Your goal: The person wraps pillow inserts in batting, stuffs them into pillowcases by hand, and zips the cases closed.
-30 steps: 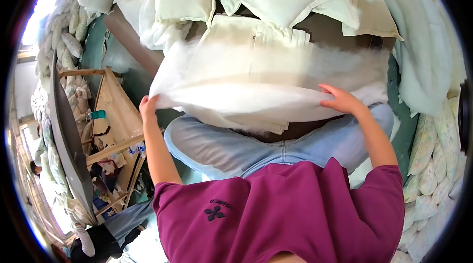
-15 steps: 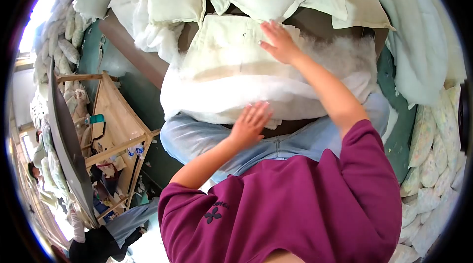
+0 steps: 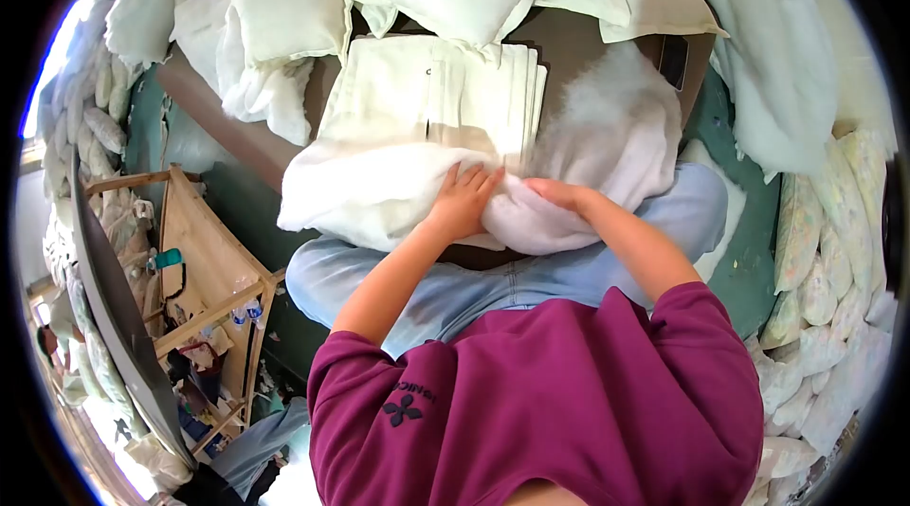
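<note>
White fluffy batting [image 3: 365,193] lies folded across my lap, its thinner, wispy part [image 3: 621,99] spreading up to the right. My left hand [image 3: 464,200] rests on it near the middle, fingers spread. Close beside it, my right hand [image 3: 561,193] has its fingers pressed together on a fold of the batting, with the fingertips partly hidden. Beyond the batting lies a stack of flat cream fabric covers [image 3: 431,94], its near edge covered by the batting.
Filled white cushions [image 3: 289,9] lie along the far side of the brown board [image 3: 223,117]. At the left stands a wooden frame [image 3: 204,231] with bottles and odds and ends. Pale bundles [image 3: 820,269] are piled at the right. Another person's denim-clad leg [image 3: 261,444] shows at lower left.
The batting, earlier stretched wide between my hands, is now gathered and folded at the middle. Both hands have come together on it, the right one coming down from the cover stack.
</note>
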